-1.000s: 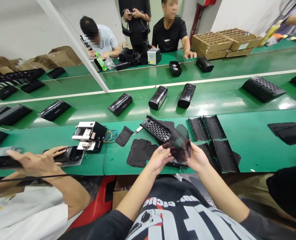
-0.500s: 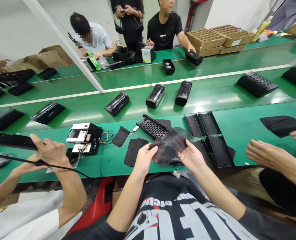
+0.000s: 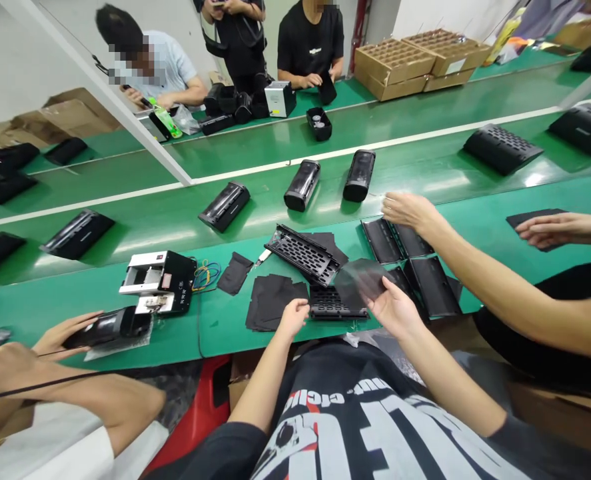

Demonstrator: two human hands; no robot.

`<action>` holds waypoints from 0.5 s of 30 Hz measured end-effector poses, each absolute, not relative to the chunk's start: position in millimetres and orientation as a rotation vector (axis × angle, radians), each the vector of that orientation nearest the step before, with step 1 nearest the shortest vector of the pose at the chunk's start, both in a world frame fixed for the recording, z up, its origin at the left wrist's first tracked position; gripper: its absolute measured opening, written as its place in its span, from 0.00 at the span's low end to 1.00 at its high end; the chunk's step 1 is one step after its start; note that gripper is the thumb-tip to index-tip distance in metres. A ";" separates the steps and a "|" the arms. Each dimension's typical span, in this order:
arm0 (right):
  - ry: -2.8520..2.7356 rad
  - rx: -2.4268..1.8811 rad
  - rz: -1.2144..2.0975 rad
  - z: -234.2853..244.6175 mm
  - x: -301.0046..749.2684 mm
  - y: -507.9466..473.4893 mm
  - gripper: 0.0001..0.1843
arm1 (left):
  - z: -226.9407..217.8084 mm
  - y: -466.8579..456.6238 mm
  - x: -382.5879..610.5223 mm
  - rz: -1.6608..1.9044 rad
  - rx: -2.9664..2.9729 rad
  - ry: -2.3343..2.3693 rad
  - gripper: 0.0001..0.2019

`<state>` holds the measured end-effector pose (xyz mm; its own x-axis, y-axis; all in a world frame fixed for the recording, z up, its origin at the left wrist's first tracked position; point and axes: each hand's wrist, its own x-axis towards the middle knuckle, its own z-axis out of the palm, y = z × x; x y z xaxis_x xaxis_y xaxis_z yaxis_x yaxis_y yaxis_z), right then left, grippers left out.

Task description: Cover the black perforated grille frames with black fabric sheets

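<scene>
Two hands of the wearer work just inside the near edge of the green belt (image 3: 225,333). The right hand (image 3: 394,308) pinches a dark see-through film (image 3: 361,280) between thumb and fingers, holding it up over the belt. The left hand (image 3: 293,318) is loosely curled and holds nothing, just beside a pile of black sheets (image 3: 270,301); whether it touches them is hard to tell.

Two black grilles lie ahead: one (image 3: 302,255) tilted on the belt, the other (image 3: 338,303) under the film. Four black trough panels (image 3: 432,287) sit to the right, one partly hidden by the film. A single black pouch (image 3: 234,273) lies left of the pile.

A co-worker's two spread hands (image 3: 409,212) reach in from the right, and another co-worker's hand (image 3: 65,333) cups a black casing (image 3: 108,327) near the edge.
</scene>
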<state>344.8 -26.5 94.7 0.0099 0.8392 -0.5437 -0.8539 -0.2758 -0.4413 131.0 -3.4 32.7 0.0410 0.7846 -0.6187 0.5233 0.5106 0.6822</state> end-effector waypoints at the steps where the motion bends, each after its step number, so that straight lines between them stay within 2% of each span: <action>1: 0.011 -0.871 1.644 96.1 347.8 -27.9 0.15 | 22.1 -6.3 132.7 0.239 1.204 1.647 0.12; 4: -0.031 -0.833 1.721 109.0 351.6 -32.8 0.16 | 5.7 -15.8 140.2 0.200 1.282 1.653 0.12; 7: -0.066 -0.810 1.782 127.8 348.4 -38.6 0.18 | 17.0 -21.6 148.4 0.255 1.395 1.651 0.14; 11: -0.130 -0.833 1.831 148.6 341.3 -45.8 0.18 | 68.1 -21.6 157.2 0.588 1.429 1.496 0.18; 15: -0.148 -0.804 1.857 161.4 334.5 -49.2 0.18 | 131.6 -20.3 162.0 0.698 0.970 0.838 0.25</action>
